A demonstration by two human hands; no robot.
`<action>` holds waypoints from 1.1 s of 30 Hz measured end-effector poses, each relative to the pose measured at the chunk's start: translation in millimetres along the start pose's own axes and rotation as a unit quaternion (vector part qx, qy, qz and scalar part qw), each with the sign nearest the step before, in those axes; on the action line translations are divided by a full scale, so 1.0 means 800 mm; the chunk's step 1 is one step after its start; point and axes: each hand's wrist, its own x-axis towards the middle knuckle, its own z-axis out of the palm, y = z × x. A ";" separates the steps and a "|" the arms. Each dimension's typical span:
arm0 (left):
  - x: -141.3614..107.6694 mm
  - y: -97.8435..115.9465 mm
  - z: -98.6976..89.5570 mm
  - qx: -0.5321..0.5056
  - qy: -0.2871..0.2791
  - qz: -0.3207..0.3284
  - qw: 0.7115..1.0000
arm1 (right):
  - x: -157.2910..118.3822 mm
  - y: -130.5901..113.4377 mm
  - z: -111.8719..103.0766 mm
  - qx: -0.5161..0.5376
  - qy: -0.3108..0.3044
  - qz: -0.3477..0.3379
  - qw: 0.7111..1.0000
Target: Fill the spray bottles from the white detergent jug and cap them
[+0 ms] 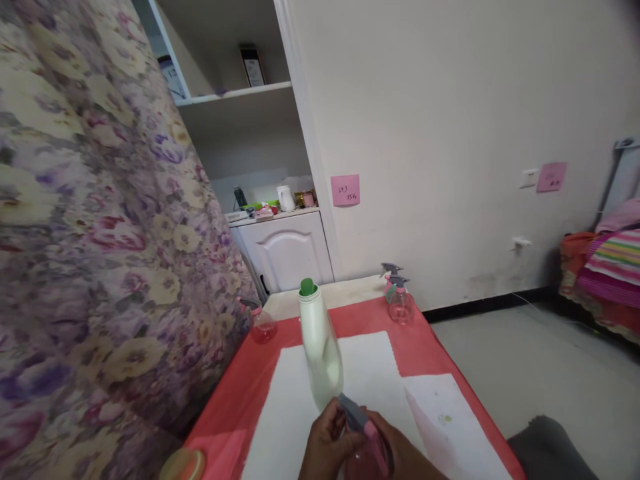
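A small spray bottle point(360, 460) with a grey head and pink trigger is between my hands at the table's near edge. My left hand point(325, 445) is closed with its fingers pinched by the grey spray head point(354, 412). Wrapped round the other side of the bottle is my right hand point(403, 450). Much of the bottle's body is hidden by the hands. Just beyond them, a tall pale green jug point(320, 353) stands upright on white paper, a green spout insert in its neck.
A pink spray bottle point(263, 327) stands at the far left, another point(401, 308) at the far right with one partly behind it. White sheets point(370, 360) cover part of the red tablecloth point(230, 393). A round container point(183, 465) sits near left. A floral curtain point(125, 267) borders the table.
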 end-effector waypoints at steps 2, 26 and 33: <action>-0.002 -0.004 0.000 0.003 0.017 0.006 1.000 | -0.002 -0.002 0.002 0.038 -0.020 -0.014 0.999; -0.012 -0.004 0.015 0.023 0.020 0.010 0.999 | -0.010 -0.003 -0.007 0.043 -0.011 -0.010 0.999; -0.005 -0.018 0.046 -0.003 0.172 0.056 0.984 | -0.010 0.016 -0.008 0.061 -0.004 -0.019 0.998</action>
